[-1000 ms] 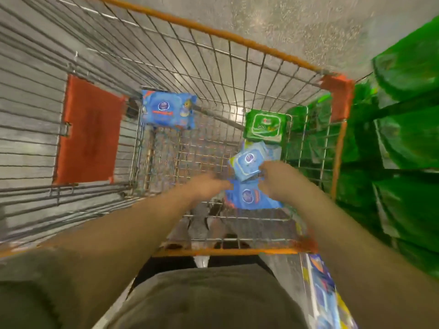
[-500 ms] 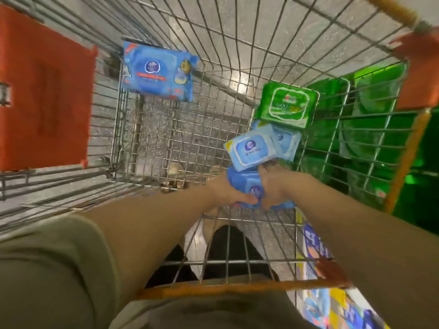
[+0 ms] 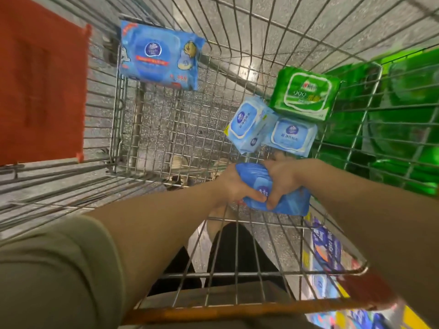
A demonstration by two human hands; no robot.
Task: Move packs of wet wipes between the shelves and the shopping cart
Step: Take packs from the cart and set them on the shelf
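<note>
Both hands have closed in since a moment ago — left hand and right hand now clasp the dark blue wipes pack low inside the shopping cart — probably about to lift it out.

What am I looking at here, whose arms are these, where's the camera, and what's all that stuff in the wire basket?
The camera sits on a person's head and looks down, so the two bare arms are that person's own. They reach into a wire shopping cart with an orange handle. The left hand and right hand both grip one blue pack of wet wipes. Lying in the cart are a large blue pack at the far left, a green pack on the right, and two light blue packs just below it. Green goods show through the wires on the right.
</note>
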